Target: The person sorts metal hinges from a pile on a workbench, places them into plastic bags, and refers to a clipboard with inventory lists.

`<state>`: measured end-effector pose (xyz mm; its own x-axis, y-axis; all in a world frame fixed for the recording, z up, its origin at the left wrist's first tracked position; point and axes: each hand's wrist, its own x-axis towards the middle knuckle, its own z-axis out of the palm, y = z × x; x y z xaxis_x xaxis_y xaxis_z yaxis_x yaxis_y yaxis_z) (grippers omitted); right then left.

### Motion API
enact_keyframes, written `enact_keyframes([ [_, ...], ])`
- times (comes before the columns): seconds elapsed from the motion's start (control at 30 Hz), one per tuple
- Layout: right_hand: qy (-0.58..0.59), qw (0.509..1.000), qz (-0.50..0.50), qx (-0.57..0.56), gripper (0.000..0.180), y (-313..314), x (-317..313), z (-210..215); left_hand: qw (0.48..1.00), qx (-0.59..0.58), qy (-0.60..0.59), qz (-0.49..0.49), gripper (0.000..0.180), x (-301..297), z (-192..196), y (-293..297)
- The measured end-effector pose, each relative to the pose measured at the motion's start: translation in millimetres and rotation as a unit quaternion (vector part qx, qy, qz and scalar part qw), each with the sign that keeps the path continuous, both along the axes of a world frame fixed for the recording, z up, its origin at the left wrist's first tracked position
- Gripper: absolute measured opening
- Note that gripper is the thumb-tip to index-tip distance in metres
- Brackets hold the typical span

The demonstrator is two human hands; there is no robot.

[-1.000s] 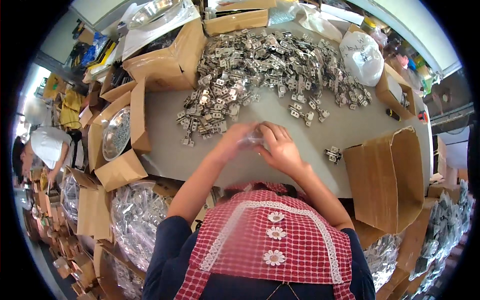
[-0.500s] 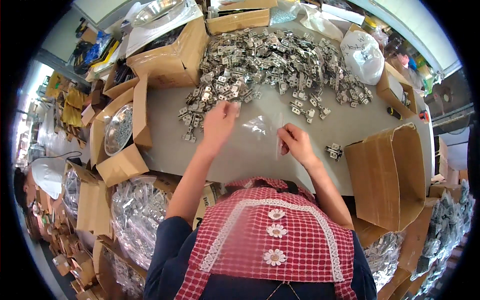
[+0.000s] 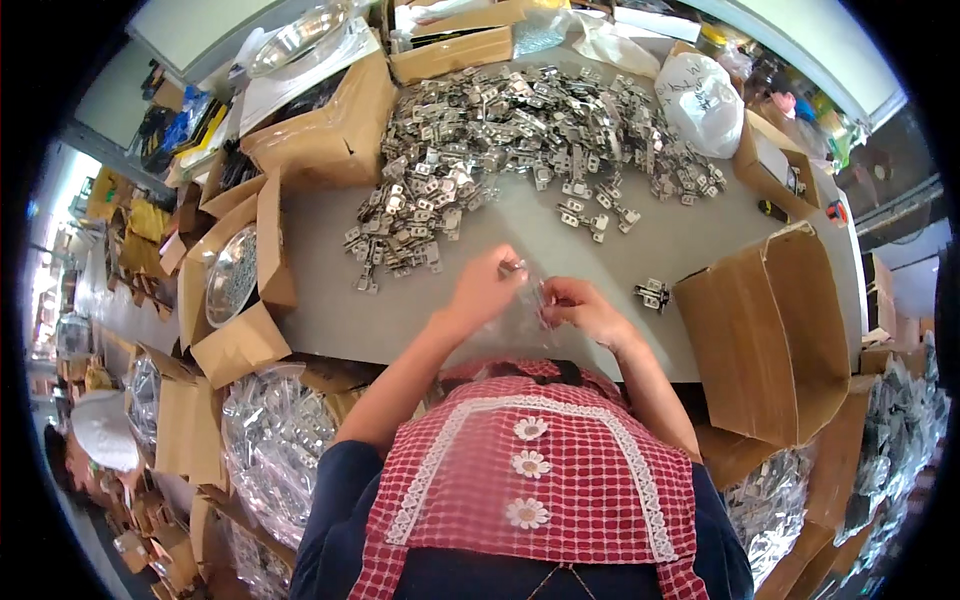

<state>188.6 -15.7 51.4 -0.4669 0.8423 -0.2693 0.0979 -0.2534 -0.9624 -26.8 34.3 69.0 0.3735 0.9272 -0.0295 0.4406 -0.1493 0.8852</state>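
In the head view, a clear plastic bag (image 3: 533,298) is pinched by the right hand (image 3: 585,311) near the middle of the bench's (image 3: 590,262) near edge. A small metallic piece (image 3: 515,266) is gripped in the narrowed fingertips of the left hand (image 3: 483,290), just beside the bag (its exact shape cannot be told). Metal hinges (image 3: 540,125) are heaped toward the far edge. A lone hinge (image 3: 652,294) is set toward the right edge, near an open cardboard box (image 3: 728,340).

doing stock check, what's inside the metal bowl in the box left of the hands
The bowl holds many small grey metal pieces; anything beneath the top layer is covered.
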Motion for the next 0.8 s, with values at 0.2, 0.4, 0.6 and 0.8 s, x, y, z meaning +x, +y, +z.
enact_keyframes([
  [0.2, 0.022, 0.993, -0.005, -0.119, 0.010, -15, -2, 17, 0.988, 0.137, 0.076, -0.011, 0.017, 15, -15, -8],
  [0.4, -0.043, 0.989, -0.118, -0.073, 0.007, -14, 0, 4, 0.960, 0.191, 0.202, 0.021, 0.023, 28, 14, -21],
  [0.6, 0.029, 0.994, -0.088, -0.054, 0.014, -14, -19, 35, 0.974, -0.147, 0.104, -0.138, 0.037, 22, 21, -16],
  [0.8, 0.099, 0.980, -0.109, -0.131, 0.024, -10, -8, 23, 0.947, -0.277, -0.094, -0.131, 0.035, 11, 10, -16],
])
